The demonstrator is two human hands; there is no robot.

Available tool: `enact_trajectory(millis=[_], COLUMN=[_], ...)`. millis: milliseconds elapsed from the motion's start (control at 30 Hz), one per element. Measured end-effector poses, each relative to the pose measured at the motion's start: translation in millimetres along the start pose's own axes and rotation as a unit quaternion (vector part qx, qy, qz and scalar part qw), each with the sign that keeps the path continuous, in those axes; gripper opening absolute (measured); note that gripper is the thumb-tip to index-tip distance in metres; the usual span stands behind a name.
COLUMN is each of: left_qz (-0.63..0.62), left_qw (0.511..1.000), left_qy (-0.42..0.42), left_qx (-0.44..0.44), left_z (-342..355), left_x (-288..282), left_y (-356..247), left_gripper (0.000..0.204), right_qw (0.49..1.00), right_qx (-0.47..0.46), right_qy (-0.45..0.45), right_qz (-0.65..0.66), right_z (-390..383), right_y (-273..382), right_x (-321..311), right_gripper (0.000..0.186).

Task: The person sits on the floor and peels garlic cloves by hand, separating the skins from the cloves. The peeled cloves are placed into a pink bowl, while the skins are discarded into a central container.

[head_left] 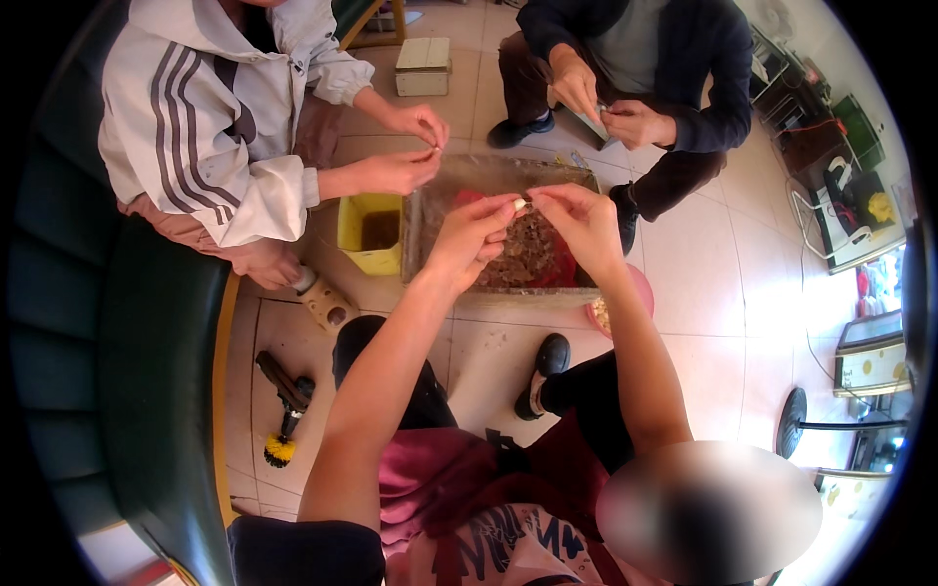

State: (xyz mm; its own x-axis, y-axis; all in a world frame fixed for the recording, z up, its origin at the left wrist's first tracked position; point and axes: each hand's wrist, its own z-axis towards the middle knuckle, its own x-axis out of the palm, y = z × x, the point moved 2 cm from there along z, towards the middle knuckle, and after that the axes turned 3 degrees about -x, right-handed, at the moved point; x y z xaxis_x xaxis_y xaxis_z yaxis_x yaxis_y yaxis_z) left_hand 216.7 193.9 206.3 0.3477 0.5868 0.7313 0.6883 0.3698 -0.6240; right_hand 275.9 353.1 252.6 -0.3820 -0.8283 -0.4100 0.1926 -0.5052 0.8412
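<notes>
Above a box (pixel 418 234) of brown shells or skins (pixel 520 256), both my hands come together at the fingertips. My left hand (pixel 467 239) pinches a small pale nut-like kernel (pixel 519 204) between thumb and forefinger, its other fingers curled. Beside it my right hand (pixel 584 227) is closed at the tips on a tiny brown bit, perhaps skin, at the kernel's end. Partly behind my right forearm stands a pink bowl (pixel 641 291) with several pale pieces (pixel 601 313). A red bag or liner (pixel 564 271) shows among the shells.
Left of the box is a yellow bucket (pixel 371 260) with dark contents. Two people sit across, one in a light jacket (pixel 210 127), one in dark clothes (pixel 718 78), hands busy. A brush tool (pixel 288 415), dark green sofa (pixel 156 322) and fan (pixel 793 422) stand around.
</notes>
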Motion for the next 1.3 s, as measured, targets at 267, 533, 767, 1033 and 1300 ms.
enact_trajectory(millis=[267,533,767,1033,1300], left_qz=[0.017,-0.072,0.069,0.02,0.114], left_qw=[1.0,0.997,0.997,0.999,0.989], left_qy=[0.009,0.027,0.005,-0.016,-0.015], left_qx=[0.008,0.022,0.022,0.043,0.096], left_z=[-3,-6,-12,-7,-14], left_x=[2,-5,-7,-7,4], left_y=[2,-2,1,-5,-12], left_gripper=[0.032,0.025,0.022,0.063,0.092], right_qw=[0.999,0.981,0.996,0.929,0.991], right_qx=[0.027,-0.098,-0.053,0.155,-0.017], right_qy=[0.023,-0.043,0.057,0.006,0.109], right_qz=[-0.015,-0.162,-0.042,0.337,-0.072], right_z=[-3,-1,-1,0,-7], right_y=[4,2,16,3,36], right_x=[5,-5,12,7,26], right_gripper=[0.01,0.01,0.016,0.016,0.02])
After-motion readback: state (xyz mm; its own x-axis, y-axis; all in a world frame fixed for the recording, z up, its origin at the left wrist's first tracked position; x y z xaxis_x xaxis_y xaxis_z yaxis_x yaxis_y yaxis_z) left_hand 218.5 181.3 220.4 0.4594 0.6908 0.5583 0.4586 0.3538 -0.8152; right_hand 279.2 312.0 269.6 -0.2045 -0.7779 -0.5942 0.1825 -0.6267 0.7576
